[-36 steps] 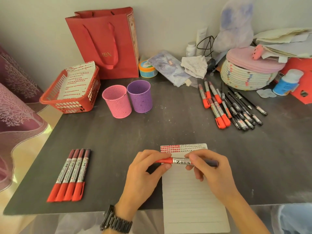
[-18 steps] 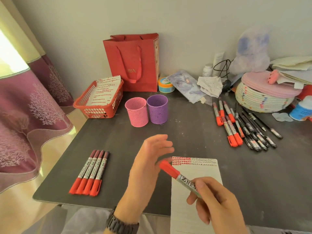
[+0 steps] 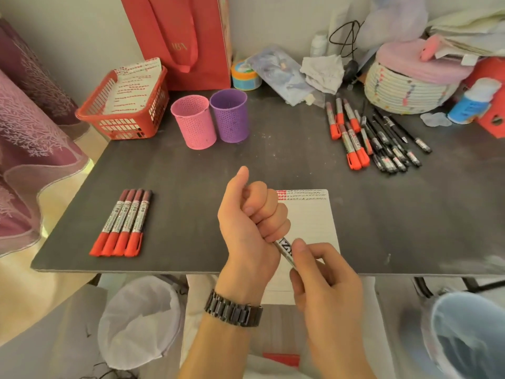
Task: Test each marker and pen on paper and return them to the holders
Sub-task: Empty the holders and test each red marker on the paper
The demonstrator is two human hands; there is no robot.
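basket [image 3: 90, 113]: holds paper [image 3: 134, 83]
pink cup [image 3: 195, 124]: upright, beside purple cup [image 3: 231, 119]
left hand [image 3: 251, 222]: fist round marker [image 3: 285, 248]
right hand [image 3: 325, 274]: pinches its barrel

L hand [image 3: 251, 220] fisted round top end of the marker [image 3: 285, 248], thumb up. R hand [image 3: 325, 291] pinches the barrel just below, both over the paper [image 3: 311, 214] at near edge of table [image 3: 191, 165]. Four red-capped markers [image 3: 121, 224] in a row, far left. Pink holder [image 3: 194, 121] & purple holder [image 3: 229, 114] upright, side by side at back.
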